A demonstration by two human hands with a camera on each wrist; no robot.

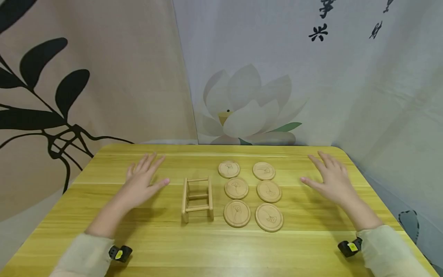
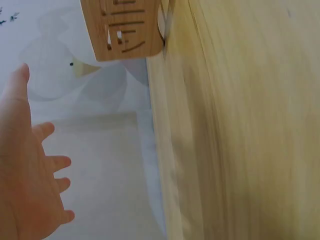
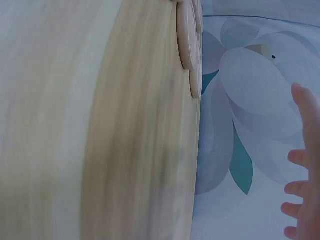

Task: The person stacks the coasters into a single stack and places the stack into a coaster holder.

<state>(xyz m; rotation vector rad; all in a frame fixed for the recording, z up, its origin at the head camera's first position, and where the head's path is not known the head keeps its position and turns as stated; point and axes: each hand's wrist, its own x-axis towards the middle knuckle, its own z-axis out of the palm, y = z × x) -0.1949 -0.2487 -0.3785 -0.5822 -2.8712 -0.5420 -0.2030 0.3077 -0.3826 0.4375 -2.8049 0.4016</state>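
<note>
"What appears at left?"

"A person's left hand (image 1: pixel 140 186), fingers spread and grasping nothing, above the left side of a wooden table (image 1: pixel 194 250). Between it and the table's middle sits a small wooden rack (image 1: pixel 197 208), its cut-out panel (image 2: pixel 127 29) visible from the left wrist."

"How might the rack handle?"

"Likely light and stiff, its thin rails the fragile part; the thicker end posts look the surer hold."

"And at center?"

"Six engraved wooden coasters (image 1: pixel 237 188), flat in two columns of three, the farthest pair nearest the table's far edge. They look light, rigid and slightly slick; a pinch across opposite rims should suit."

"At right?"

"The right hand (image 1: pixel 330 182), fingers likewise spread and released, above the table toward its right edge, apart from the coasters."
</note>
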